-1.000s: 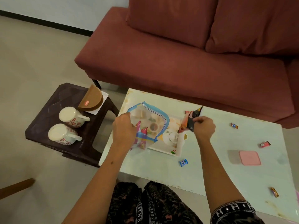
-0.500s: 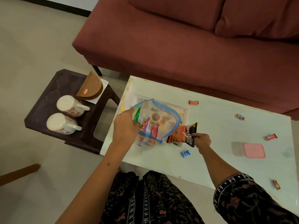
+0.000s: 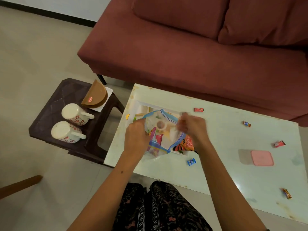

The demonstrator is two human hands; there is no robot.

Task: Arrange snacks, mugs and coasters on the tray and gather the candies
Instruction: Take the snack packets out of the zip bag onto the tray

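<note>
Both hands now meet at the clear zip bag (image 3: 162, 129), held over the white tray (image 3: 139, 107) on the pale worktop (image 3: 233, 147). Half a second ago the right hand (image 3: 191, 125) was low at the tray's near edge, pinching the orange snack packet (image 3: 187, 144); that packet now lies on the tray's near right corner, and the hand has come up to the bag's blue rim. It is motion-blurred, so whether its fingers grip the rim is hard to tell. The left hand (image 3: 136, 135) stays closed on the bag's left edge, fingers pinching the plastic. Pink packets (image 3: 156, 139) remain inside the bag. Five candies lie scattered on the worktop, the blue one (image 3: 191, 162) just beside the tray. Two mugs (image 3: 73, 114) sit unmoved on the dark stool (image 3: 50, 114).
</note>
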